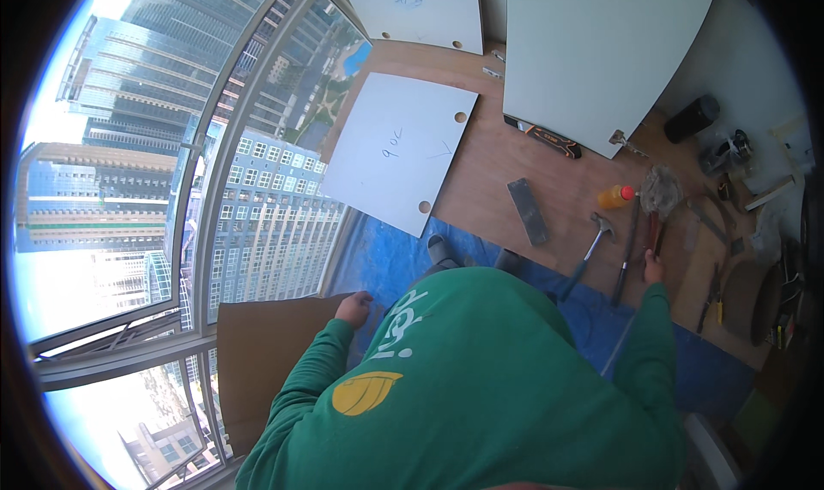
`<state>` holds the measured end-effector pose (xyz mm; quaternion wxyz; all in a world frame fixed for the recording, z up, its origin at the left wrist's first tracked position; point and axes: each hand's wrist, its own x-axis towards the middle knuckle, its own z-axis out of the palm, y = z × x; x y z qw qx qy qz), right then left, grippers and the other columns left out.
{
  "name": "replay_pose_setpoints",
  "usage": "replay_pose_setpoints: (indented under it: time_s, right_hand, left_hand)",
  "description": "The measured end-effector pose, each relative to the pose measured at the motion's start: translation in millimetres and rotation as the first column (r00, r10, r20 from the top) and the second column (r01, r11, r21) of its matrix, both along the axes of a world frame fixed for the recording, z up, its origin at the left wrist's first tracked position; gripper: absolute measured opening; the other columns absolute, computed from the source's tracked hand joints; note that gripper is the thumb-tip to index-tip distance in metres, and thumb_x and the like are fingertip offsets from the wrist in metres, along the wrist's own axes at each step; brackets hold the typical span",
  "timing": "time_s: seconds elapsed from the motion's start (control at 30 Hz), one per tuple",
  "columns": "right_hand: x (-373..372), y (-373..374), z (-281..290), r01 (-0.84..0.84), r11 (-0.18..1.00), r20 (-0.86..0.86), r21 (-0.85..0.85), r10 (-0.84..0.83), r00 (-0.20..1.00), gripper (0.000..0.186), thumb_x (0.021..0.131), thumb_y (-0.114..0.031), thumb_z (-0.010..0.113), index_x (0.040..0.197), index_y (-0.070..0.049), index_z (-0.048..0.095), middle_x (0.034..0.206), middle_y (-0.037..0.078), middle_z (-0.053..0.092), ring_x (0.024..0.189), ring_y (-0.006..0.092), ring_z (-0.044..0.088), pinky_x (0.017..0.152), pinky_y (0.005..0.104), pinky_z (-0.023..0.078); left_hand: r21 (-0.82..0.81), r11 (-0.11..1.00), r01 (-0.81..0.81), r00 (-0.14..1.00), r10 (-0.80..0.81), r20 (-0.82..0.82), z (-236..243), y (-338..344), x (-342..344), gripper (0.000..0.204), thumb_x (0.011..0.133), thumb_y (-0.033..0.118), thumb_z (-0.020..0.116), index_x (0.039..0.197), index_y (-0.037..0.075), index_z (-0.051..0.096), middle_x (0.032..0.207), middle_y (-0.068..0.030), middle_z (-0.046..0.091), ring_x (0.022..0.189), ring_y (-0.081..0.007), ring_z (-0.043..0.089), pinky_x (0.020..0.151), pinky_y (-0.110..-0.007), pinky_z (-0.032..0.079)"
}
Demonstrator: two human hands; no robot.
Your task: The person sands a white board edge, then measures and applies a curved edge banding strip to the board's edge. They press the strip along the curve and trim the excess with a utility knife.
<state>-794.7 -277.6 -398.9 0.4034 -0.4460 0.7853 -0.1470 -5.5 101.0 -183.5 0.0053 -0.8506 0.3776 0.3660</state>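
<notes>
R arm reaches fwd on the R, elbow slightly bent; R hand (654, 268) has fingers closed round the near end of a red-handled tool (654, 231), which sits at the R of the wood sheet (566, 177), just below a clear plastic bag (661, 190); tool's far end hard to make out by the bag, so exact type unclear; L arm bent, L hand (353, 309) low beside the brown board (266, 353), fingers part curled; can't tell if they hold anything; shoes partly hidden by the green sweatshirt (506, 378); far-R items dim, cut off by lens rim.
</notes>
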Motion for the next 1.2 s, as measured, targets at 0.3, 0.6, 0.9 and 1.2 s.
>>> replay_pose_setpoints:
  time_s: [0.3, 0.6, 0.9, 1.2]
  right_hand:
    - [28, 9, -9, -0.004, 1.000, -0.189, -0.023, -0.001, 0.982, 0.065, 0.100, -0.054, 0.059, 0.127, 0.004, 0.068, 0.128, 0.029, 0.068, 0.123, 0.0450, 0.063, 0.104, 0.0479, 0.047]
    - [41, 39, 11, -0.025, 0.913, -0.476, -0.408, -0.190, 0.859, 0.056, 0.100, -0.040, 0.063, 0.136, 0.003, 0.061, 0.126, 0.026, 0.069, 0.118, 0.0438, 0.065, 0.099, 0.0471, 0.050]
    - [141, 111, 103, -0.070, 0.995, 0.141, -0.066, 0.079, 0.987, 0.042, 0.102, -0.037, 0.064, 0.084, 0.001, 0.068, 0.072, 0.010, 0.066, 0.063, 0.0198, 0.063, 0.058, 0.0356, 0.050]
    - [172, 116, 103, -0.673, 0.627, 0.269, 0.394, 0.621, 0.736, 0.035, 0.102, -0.037, 0.062, 0.091, -0.004, 0.067, 0.064, 0.008, 0.063, 0.049, 0.0179, 0.057, 0.046, 0.0341, 0.047]
  left_hand:
    - [0.011, 1.000, -0.026, 0.999, 0.026, -0.024, 9, 15, -5, 0.031, 0.093, 0.015, 0.056, 0.118, 0.009, 0.073, 0.112, -0.0244, 0.073, 0.109, -0.0421, 0.069, 0.097, -0.047, 0.052]
    - [-0.056, 0.998, 0.018, 1.000, -0.016, 0.027, -9, -4, 4, 0.038, 0.098, 0.037, 0.066, 0.117, 0.005, 0.073, 0.105, -0.0197, 0.076, 0.101, -0.0357, 0.073, 0.092, -0.044, 0.056]
    - [-0.211, 0.977, 0.021, 0.987, -0.053, -0.149, -12, -92, -46, 0.044, 0.099, 0.043, 0.063, 0.090, 0.001, 0.077, 0.082, -0.0179, 0.073, 0.082, -0.0318, 0.071, 0.077, -0.043, 0.054]
    - [-0.366, 0.923, 0.116, 0.961, -0.198, -0.194, -26, -151, -38, 0.035, 0.104, 0.027, 0.056, 0.101, -0.003, 0.073, 0.115, -0.0189, 0.071, 0.097, -0.0342, 0.070, 0.086, -0.043, 0.055]
